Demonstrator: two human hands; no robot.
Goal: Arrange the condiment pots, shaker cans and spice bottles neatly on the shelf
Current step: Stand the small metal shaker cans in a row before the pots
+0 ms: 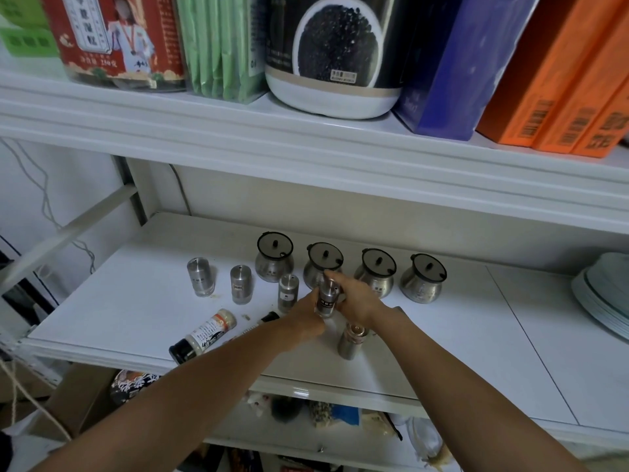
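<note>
Several steel condiment pots with dark lids stand in a row at the back of the white shelf [442,335]; the leftmost pot [274,257] is the most visible. Three steel shaker cans stand left of my hands, the nearest one [288,292] beside my left hand. Both hands hold one steel shaker can [327,298] upright: my left hand [308,318] at its base, my right hand [357,298] around its top. A spice bottle [204,335] with a black cap lies on its side near the front edge. Another bottle [269,316] lies partly hidden behind my left arm. A steel can [350,342] stands under my right wrist.
A stack of pale plates [602,294] sits at the shelf's right end. The shelf above carries a red tin [112,39], green packets, a dark jar [333,52], a blue box and orange boxes. Bags and packets fill the shelf below. Crumbs lie near the lying spice bottle.
</note>
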